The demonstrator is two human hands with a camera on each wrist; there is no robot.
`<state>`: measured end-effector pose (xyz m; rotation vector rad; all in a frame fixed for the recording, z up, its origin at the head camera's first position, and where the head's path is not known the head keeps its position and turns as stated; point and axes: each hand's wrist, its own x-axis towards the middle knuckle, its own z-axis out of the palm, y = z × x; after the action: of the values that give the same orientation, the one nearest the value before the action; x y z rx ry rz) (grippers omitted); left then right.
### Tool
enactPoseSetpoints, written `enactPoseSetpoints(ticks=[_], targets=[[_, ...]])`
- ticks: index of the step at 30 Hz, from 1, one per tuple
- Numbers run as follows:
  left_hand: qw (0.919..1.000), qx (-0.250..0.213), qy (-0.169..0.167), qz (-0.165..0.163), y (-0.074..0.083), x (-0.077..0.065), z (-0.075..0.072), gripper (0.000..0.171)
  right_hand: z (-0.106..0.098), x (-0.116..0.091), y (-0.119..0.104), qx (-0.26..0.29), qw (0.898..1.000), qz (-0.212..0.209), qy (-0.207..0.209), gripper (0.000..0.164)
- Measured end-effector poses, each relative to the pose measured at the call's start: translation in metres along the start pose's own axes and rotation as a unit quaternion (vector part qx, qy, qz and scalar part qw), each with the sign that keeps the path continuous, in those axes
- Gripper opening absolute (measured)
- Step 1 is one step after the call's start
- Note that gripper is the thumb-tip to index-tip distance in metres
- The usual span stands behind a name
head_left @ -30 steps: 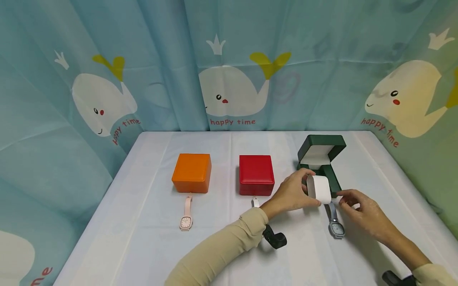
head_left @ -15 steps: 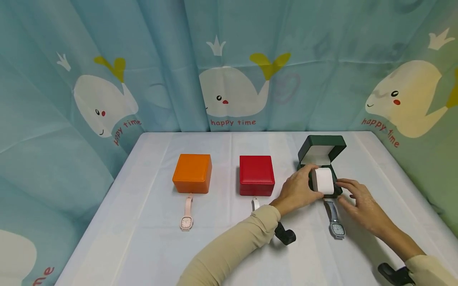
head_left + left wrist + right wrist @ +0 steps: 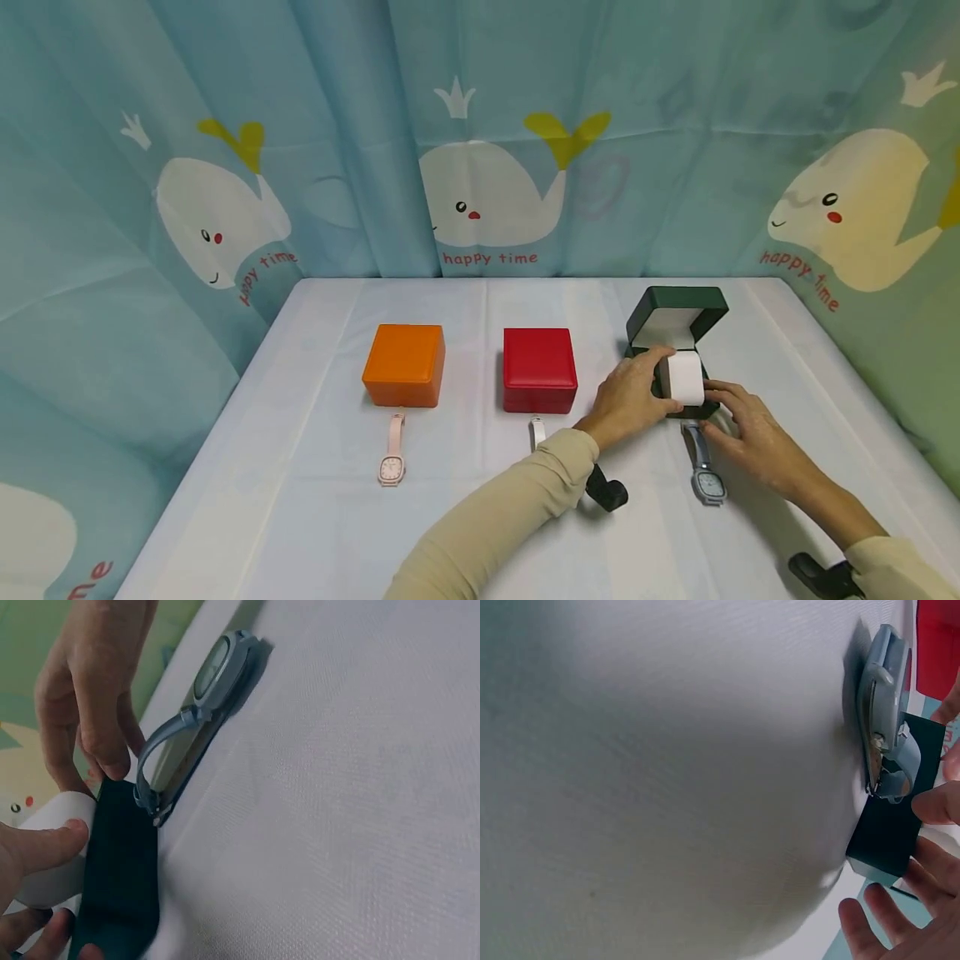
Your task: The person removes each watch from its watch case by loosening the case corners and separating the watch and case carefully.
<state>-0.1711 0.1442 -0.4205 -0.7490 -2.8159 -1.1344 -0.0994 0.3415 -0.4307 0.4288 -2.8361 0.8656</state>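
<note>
My left hand (image 3: 628, 400) grips a white watch pillow (image 3: 686, 379) between thumb and fingers. The pillow is at the opening of a green watch box (image 3: 678, 297), whose lid stands up; how deep it sits is hidden. My right hand (image 3: 753, 433) holds the box at its front right corner, thumb at the front and fingers along the side, as the right wrist view shows. In front of the box lies a blue-grey watch (image 3: 708, 483), its strap end close to the box front (image 3: 124, 862). The right hand hovers beside that watch.
A closed red box (image 3: 540, 367) and a closed orange box (image 3: 405, 362) stand to the left on the white-covered table (image 3: 315, 533). A pink watch (image 3: 392, 468) lies before the orange one. A white strap (image 3: 537, 432) shows partly behind my left sleeve (image 3: 517, 508).
My left hand has moved right and back with the watch pillow, from in front of the green box to its opening. My right hand has come a little closer to the box.
</note>
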Motion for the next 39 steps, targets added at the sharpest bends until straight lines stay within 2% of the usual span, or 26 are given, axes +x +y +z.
enactPoseSetpoints(ticks=[13,22,28,30,35,37,39], targets=[[0.9997,-0.007,-0.006,-0.022,0.000,0.007,0.000,0.069,0.000,0.004,-0.002,-0.002,1.000,-0.012,0.011,0.033],[0.9989,0.012,-0.033,-0.030,-0.001,0.011,-0.004,0.068,-0.001,0.007,-0.003,-0.024,1.000,-0.011,0.001,0.033],[0.9973,0.035,-0.050,-0.039,0.001,0.013,-0.005,0.071,-0.002,0.007,-0.006,-0.053,0.999,-0.008,-0.007,0.037],[0.9966,0.051,-0.052,-0.037,0.002,0.014,-0.004,0.066,-0.002,0.007,-0.006,-0.058,0.998,-0.010,-0.003,0.036],[0.9901,0.127,-0.056,-0.021,0.005,0.014,0.000,0.053,-0.002,0.007,-0.006,-0.064,0.998,-0.019,0.008,0.032],[0.9879,0.143,-0.055,-0.019,0.005,0.015,0.002,0.052,-0.002,0.007,-0.006,-0.064,0.998,-0.021,0.011,0.031],[0.9888,0.138,-0.050,-0.026,0.006,0.016,0.003,0.053,-0.002,0.007,-0.006,-0.066,0.997,-0.022,0.016,0.033]])
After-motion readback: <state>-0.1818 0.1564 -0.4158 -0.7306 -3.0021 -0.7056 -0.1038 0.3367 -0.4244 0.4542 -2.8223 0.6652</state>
